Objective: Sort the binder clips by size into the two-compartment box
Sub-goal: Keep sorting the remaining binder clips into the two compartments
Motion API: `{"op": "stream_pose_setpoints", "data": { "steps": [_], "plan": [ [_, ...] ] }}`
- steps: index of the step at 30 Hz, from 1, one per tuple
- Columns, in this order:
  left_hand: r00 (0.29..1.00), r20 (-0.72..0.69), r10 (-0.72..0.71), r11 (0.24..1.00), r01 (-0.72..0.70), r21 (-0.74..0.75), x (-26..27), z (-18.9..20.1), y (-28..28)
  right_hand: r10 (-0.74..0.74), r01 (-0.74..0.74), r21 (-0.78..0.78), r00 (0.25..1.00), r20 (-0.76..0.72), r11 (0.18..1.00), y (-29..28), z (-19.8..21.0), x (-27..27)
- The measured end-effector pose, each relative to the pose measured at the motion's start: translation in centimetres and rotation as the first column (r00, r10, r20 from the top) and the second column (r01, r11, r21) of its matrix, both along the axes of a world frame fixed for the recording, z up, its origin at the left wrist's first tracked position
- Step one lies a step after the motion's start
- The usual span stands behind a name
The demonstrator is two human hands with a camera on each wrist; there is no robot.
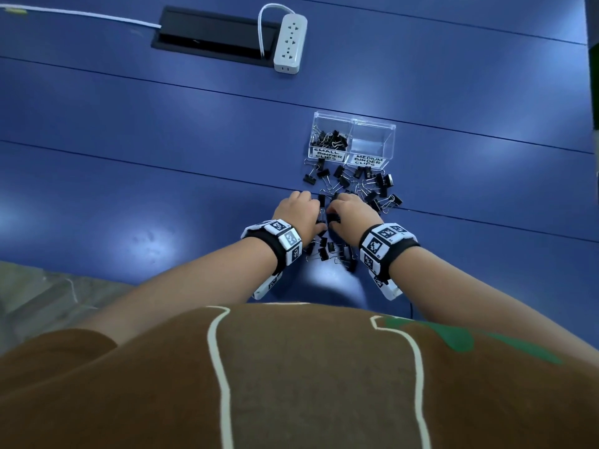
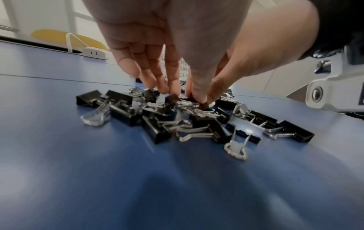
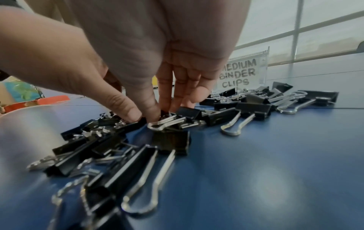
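Observation:
A clear two-compartment box [image 1: 372,124] stands on the blue table. Its left half, labelled SMALL BINDER CLIPS [image 1: 328,139], holds several black clips. The right half, labelled MEDIUM BINDER CLIPS [image 3: 239,75], looks bare. Loose black clips [image 1: 356,186] lie scattered from the box front back to my wrists. My left hand [image 1: 299,212] reaches down into the pile, thumb and fingers [image 2: 173,87] pinching a black clip [image 2: 172,98]. Close beside it, my right hand [image 1: 348,210] pinches another clip [image 3: 163,123] between thumb and forefinger [image 3: 132,112].
A white power strip [image 1: 289,40] and a black cable hatch [image 1: 214,32] sit at the far side of the table. The table's near edge [image 1: 64,270] runs at the lower left, with floor beyond it. My brown shirt fills the bottom of the head view.

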State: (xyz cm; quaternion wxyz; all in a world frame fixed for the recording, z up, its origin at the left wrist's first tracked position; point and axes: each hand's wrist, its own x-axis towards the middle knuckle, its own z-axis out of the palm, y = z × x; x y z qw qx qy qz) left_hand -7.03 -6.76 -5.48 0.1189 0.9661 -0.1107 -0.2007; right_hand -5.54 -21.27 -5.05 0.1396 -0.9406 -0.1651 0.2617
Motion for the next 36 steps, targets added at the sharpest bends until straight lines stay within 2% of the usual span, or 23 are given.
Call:
{"op": "stream_pose_setpoints", "data": {
  "steps": [3,6,8,10,13,14,15,17,18,21,23,27,30,32,36],
  "plan": [
    [0.999,0.014,-0.041,0.999,0.041,0.029,0.3,0.0,-0.3,-0.074,0.072,0.059,0.997,0.024,0.996,-0.5,0.2,0.7],
    [0.999,-0.039,0.016,1.0,-0.017,-0.022,0.7,0.1,-0.6,-0.318,0.309,0.224,0.948,0.004,0.924,-1.5,1.3,1.4],
    [0.99,-0.111,0.091,0.992,-0.099,-0.072,1.1,0.2,-0.6,-0.485,0.473,0.352,0.873,-0.061,0.808,-2.6,1.9,1.8],
    [0.978,-0.159,0.132,0.983,-0.15,-0.105,1.4,0.1,-0.7,-0.593,0.607,0.44,0.783,-0.186,0.662,-3.8,2.1,2.1],
    [0.975,-0.176,0.138,0.974,-0.166,-0.156,1.6,0.0,-0.7,-0.598,0.772,0.487,0.629,-0.497,0.408,-4.8,2.6,1.9],
    [0.974,-0.179,0.135,0.971,-0.166,-0.171,1.6,0.0,-0.7,-0.561,0.803,0.477,0.592,-0.578,0.357,-5.0,2.7,1.6],
    [0.974,-0.184,0.132,0.969,-0.166,-0.183,1.7,-0.1,-0.5,-0.524,0.823,0.456,0.568,-0.635,0.339,-5.1,2.9,1.3],
    [0.972,-0.2,0.125,0.964,-0.166,-0.206,1.8,-0.2,-0.1,-0.478,0.827,0.401,0.557,-0.679,0.394,-5.1,2.9,0.5],
    [0.971,-0.206,0.123,0.961,-0.168,-0.219,1.9,-0.2,0.1,-0.471,0.8,0.373,0.585,-0.661,0.47,-5.0,2.7,0.1],
    [0.971,-0.207,0.12,0.952,-0.171,-0.253,2.0,-0.2,0.4,-0.429,0.565,0.285,0.8,-0.42,0.774,-4.1,1.8,-1.3],
    [0.973,-0.21,0.092,0.955,-0.146,-0.258,2.0,-0.1,0.3,-0.346,0.413,0.253,0.898,-0.271,0.875,-3.0,1.7,-2.3],
    [0.981,-0.19,0.043,0.967,-0.089,-0.237,2.0,0.2,0.4,-0.16,0.19,0.161,0.97,-0.183,0.968,-0.8,1.2,-3.5],
    [0.987,-0.163,-0.011,0.973,-0.026,-0.228,1.7,0.0,1.0,-0.083,0.091,0.061,0.989,-0.12,0.994,0.3,0.3,-3.8],
    [0.985,-0.161,-0.062,0.98,0.03,-0.196,1.4,-0.3,1.3,-0.07,0.075,0.043,0.992,-0.106,0.996,0.5,-0.1,-3.8],
    [0.988,-0.13,-0.08,0.987,0.059,-0.153,0.8,-0.7,1.1,-0.152,0.164,0.086,0.98,-0.13,0.983,0.3,-0.3,-3.4]
  ]
}}
